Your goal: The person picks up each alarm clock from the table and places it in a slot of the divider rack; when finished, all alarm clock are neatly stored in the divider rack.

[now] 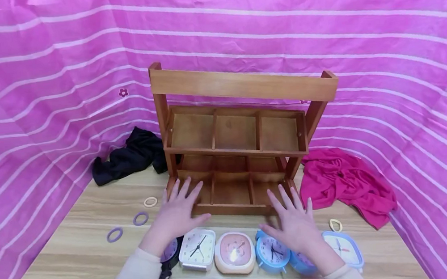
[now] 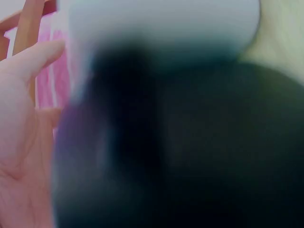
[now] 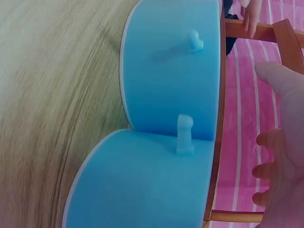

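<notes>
Plainly, we have both hands stretched toward the wooden rack [image 1: 242, 83], which stands on the counter [image 1: 58, 272] behind a row of clocks. Our left hand [image 1: 179, 212] is over the left end of the lower tray [image 1: 232, 209], our right hand [image 1: 296, 226] near its right end; on each the fingers are spread apart and grip nothing, though whether a fingertip touches the wood we cannot tell. Between us and the rack, left to right, sit the black clock [image 1: 170, 249], white clock [image 1: 197, 248], pink clock [image 1: 234, 253], round blue clock [image 1: 272, 251], a second blue clock [image 1: 302, 263] and the blue-rimmed clock [image 1: 344, 250]. To reach across well, we should hold our wrists high, since a low cuff could tip the black clock or snag the blue clocks' small legs. Any pressure on the rack should, we judge, be light and equal from both sides, lest it twist.
</notes>
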The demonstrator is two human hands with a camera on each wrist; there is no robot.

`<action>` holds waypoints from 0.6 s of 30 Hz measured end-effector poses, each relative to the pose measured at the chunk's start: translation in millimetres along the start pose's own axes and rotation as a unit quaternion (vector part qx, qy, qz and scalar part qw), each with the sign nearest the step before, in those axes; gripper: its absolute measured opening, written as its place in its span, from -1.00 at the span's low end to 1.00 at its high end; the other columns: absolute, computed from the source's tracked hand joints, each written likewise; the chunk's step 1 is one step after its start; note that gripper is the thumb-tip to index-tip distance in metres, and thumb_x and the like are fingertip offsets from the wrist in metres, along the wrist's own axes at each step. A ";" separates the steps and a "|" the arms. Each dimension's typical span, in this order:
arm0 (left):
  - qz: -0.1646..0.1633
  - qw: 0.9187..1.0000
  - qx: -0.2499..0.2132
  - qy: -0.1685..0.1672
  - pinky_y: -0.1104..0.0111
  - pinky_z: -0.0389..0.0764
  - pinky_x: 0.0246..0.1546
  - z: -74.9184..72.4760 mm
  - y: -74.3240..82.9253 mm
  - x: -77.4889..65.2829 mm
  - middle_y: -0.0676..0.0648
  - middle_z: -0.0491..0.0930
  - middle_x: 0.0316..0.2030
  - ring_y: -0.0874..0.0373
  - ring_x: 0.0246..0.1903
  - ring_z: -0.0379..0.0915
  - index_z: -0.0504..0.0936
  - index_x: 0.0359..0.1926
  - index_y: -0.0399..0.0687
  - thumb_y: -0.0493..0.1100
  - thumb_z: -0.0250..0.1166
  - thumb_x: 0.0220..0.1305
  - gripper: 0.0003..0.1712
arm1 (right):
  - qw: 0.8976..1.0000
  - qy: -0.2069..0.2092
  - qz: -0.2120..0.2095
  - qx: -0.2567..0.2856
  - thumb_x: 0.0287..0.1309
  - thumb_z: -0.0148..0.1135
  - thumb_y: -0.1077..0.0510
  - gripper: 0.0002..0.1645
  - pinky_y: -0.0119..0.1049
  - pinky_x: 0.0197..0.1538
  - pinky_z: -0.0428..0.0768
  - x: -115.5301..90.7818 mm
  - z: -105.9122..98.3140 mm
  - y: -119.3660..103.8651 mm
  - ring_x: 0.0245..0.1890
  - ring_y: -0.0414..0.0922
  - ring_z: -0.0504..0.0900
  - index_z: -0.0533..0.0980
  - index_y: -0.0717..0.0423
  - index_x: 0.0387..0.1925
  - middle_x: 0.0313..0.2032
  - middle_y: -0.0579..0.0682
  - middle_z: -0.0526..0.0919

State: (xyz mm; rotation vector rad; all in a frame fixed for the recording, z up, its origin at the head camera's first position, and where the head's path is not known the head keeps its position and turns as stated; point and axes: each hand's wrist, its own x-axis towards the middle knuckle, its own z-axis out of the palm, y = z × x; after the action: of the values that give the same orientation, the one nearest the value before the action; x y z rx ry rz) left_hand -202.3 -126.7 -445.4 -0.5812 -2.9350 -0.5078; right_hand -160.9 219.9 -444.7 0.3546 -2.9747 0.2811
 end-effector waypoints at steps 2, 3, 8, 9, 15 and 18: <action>0.011 0.999 -0.032 0.003 -0.42 0.08 0.40 -7.5 -18.4 -1.5 -0.40 0.14 0.55 -0.49 0.51 -0.03 0.25 0.60 -0.07 0.27 0.42 0.29 0.03 | 1.000 0.000 -0.004 0.003 0.13 0.36 -0.51 0.17 0.60 0.41 -0.21 0.4 -0.1 -0.8 0.60 0.33 -0.08 0.18 -0.20 0.64 0.61 0.14 0.12; 0.013 0.999 -0.052 0.002 -0.40 0.13 0.40 -12.7 -29.3 -2.0 -0.42 0.16 0.53 -0.49 0.50 0.03 0.25 0.60 -0.13 0.22 0.43 0.31 0.01 | 1.000 0.001 -0.008 0.004 0.13 0.36 -0.50 0.17 0.59 0.42 -0.21 0.7 -0.6 -1.4 0.60 0.32 -0.06 0.18 -0.20 0.64 0.61 0.13 0.15; -0.005 0.990 -0.139 0.008 -0.30 0.24 0.39 -46.9 -78.0 -1.0 -0.43 0.18 0.51 -0.41 0.44 0.18 0.18 0.59 -0.27 0.11 0.38 0.42 -0.04 | 0.999 0.015 -0.046 0.005 0.11 0.42 -0.46 0.14 0.49 0.48 -0.17 3.2 -2.9 -10.5 0.56 0.28 0.09 0.26 -0.14 0.60 0.54 0.08 0.32; -0.009 0.989 -0.146 0.009 -0.29 0.24 0.40 -54.1 -84.3 0.7 -0.42 0.16 0.52 -0.40 0.45 0.18 0.14 0.60 -0.26 0.12 0.37 0.43 -0.03 | 0.998 0.019 -0.056 0.003 0.11 0.42 -0.45 0.14 0.49 0.47 -0.13 4.5 -3.8 -13.5 0.54 0.28 0.14 0.27 -0.13 0.60 0.52 0.07 0.35; -0.003 0.985 -0.170 0.004 -0.26 0.11 0.47 -95.1 -100.3 22.0 -0.39 0.00 0.59 -0.40 0.52 0.01 -0.16 0.68 -0.21 0.14 0.41 0.38 0.20 | 0.993 0.015 -0.118 0.014 0.12 0.41 -0.45 0.09 0.38 0.32 0.27 20.5 -5.2 -44.8 0.39 0.21 0.36 0.31 -0.13 0.57 0.44 0.02 0.44; -0.006 0.979 -0.206 -0.007 -0.25 0.08 0.48 -104.9 -104.9 39.5 -0.37 -0.08 0.62 -0.41 0.55 -0.08 -0.39 0.69 -0.07 0.10 0.44 0.37 0.32 | 0.988 -0.011 -0.153 0.025 0.13 0.37 -0.49 0.08 0.20 0.20 0.38 33.1 -1.6 -67.6 0.32 0.13 0.41 0.32 -0.15 0.56 0.41 -0.02 0.48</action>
State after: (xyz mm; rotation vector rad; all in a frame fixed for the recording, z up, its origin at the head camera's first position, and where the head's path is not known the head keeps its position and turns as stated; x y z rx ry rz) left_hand -275.3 -240.2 -372.0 -0.6071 -2.8564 -1.1318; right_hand -176.1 148.4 -426.6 0.8139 -2.8810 0.3186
